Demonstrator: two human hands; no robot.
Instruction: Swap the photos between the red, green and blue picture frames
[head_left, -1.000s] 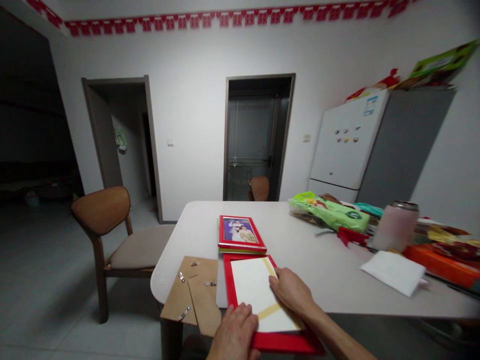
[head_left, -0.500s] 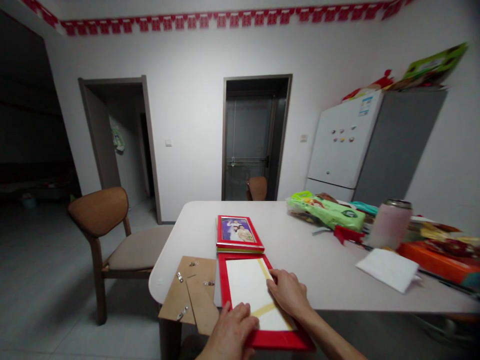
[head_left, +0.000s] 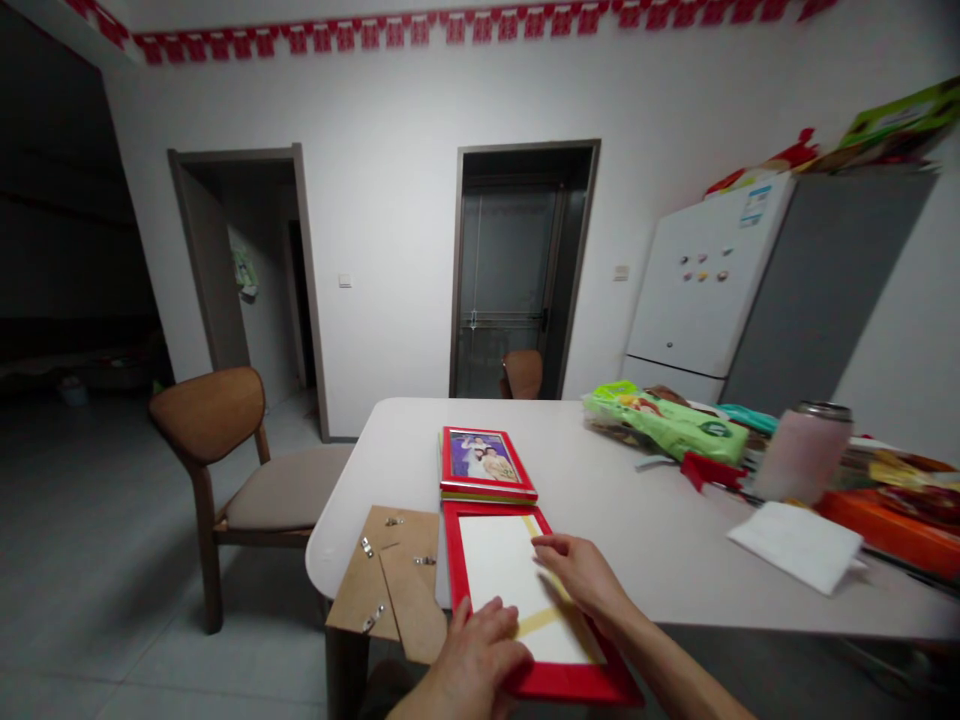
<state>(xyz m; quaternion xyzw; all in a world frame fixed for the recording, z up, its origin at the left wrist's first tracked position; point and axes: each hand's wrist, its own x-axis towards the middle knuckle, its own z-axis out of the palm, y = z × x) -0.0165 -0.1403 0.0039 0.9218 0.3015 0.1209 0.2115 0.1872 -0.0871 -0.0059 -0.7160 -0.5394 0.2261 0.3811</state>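
Note:
A red picture frame [head_left: 577, 683] lies face down on the near part of the table. Inside it rests a white sheet [head_left: 491, 565] with yellowish strips across it. My left hand [head_left: 480, 655] lies with fingers spread over the frame's lower left side and the sheet. Over the sheet's right side is my right hand [head_left: 585, 575], fingers stretched toward the upper yellow strip; nothing shows in them. Beyond the frame sits another red frame with a photo [head_left: 484, 460], on top of a stack. To the left lies a brown backing board [head_left: 360, 575] with metal clips.
The white table [head_left: 645, 530] carries a green packet [head_left: 675, 420], a pink tumbler [head_left: 806, 455], white tissue [head_left: 795, 545] and an orange box [head_left: 896, 530] on the right. A wooden chair [head_left: 214, 420] stands at the left. The backing board overhangs the table's near edge.
The view has shifted slightly, so things appear further right. My right hand's fingers have lifted from the frame's right edge and moved inward over the sheet. My left hand stays in place.

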